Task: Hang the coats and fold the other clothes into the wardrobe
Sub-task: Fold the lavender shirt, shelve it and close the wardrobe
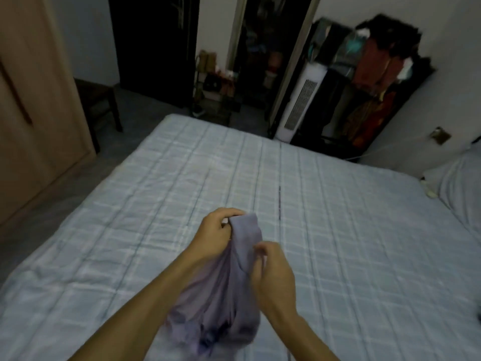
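A pale lilac garment hangs bunched above the bed, held up by both hands. My left hand grips its top edge, fingers curled over the cloth. My right hand pinches the fabric a little lower and to the right. The garment's lower part droops in folds between my forearms and shows a dark print near the bottom. A tan wooden wardrobe stands at the left, doors closed.
The bed with a light blue checked cover fills the foreground, a pillow at its right edge. Beyond it stand a white tower fan, an open rack of hanging clothes, a dark stool and a shoe shelf.
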